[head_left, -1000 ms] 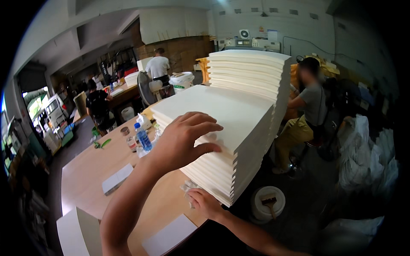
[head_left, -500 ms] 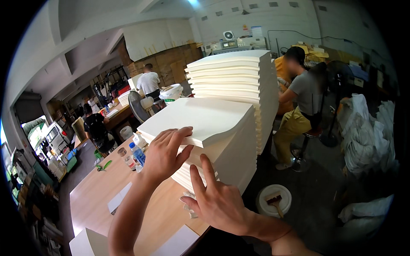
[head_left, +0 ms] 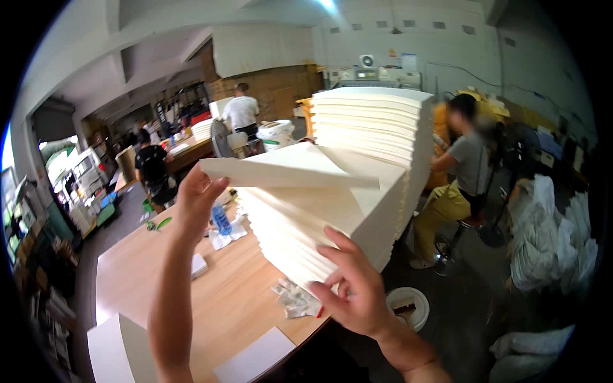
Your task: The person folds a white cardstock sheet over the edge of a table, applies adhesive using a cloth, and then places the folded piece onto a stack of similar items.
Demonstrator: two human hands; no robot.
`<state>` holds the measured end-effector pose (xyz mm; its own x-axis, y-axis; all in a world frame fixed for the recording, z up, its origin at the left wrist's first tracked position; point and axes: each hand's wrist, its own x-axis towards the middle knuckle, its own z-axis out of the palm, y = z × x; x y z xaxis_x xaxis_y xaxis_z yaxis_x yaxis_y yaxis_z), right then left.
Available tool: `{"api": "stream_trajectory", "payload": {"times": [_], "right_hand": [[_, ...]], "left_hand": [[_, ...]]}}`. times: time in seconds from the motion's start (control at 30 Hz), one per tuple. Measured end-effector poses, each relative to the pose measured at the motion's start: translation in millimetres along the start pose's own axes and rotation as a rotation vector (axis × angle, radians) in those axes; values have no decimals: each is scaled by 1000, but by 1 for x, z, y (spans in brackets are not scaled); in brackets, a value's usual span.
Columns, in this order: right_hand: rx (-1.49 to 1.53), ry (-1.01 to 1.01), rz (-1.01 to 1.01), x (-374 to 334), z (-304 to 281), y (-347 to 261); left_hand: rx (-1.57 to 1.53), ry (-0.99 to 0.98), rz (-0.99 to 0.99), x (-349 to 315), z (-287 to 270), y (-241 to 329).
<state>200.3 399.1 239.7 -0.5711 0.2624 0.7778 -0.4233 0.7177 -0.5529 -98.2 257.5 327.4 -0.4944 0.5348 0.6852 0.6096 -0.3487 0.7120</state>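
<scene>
My left hand (head_left: 195, 203) pinches the near left end of a thin sheaf of white paper (head_left: 290, 174) and holds it raised and tilted. Below the sheaf stands a thick stack of paper bundles (head_left: 284, 233), whose layered edges face me. My right hand (head_left: 354, 290) is at the near right corner of this stack, thumb and fingers apart, with nothing in it. Motion blurs its fingertips, and I cannot tell whether they touch the paper. A taller stack of paper (head_left: 367, 124) rises just behind.
On the wooden table (head_left: 134, 271) are a blue-labelled bottle (head_left: 221, 220), crumpled gloves (head_left: 297, 299) and a flat white sheet (head_left: 255, 354). A white bucket with a brush (head_left: 418, 309) sits on the floor at right. A seated person (head_left: 463, 159) works beyond the stacks; white sacks (head_left: 546, 236) lie far right.
My left hand has gone up and left, lifting the paper's near end off the stack. My right hand has shifted a little right. The whole view has turned slightly left.
</scene>
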Motion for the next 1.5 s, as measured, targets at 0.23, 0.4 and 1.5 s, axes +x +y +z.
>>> {"api": "stream_trajectory", "payload": {"times": [0.23, 0.4, 1.5], "right_hand": [[1284, -122, 746, 14, 34, 19], [1140, -255, 706, 0, 89, 5], [715, -843, 908, -114, 231, 201]], "left_hand": [[104, -227, 189, -72, -125, 54], [216, 248, 118, -198, -152, 55], [59, 341, -1392, -415, -145, -71]]}}
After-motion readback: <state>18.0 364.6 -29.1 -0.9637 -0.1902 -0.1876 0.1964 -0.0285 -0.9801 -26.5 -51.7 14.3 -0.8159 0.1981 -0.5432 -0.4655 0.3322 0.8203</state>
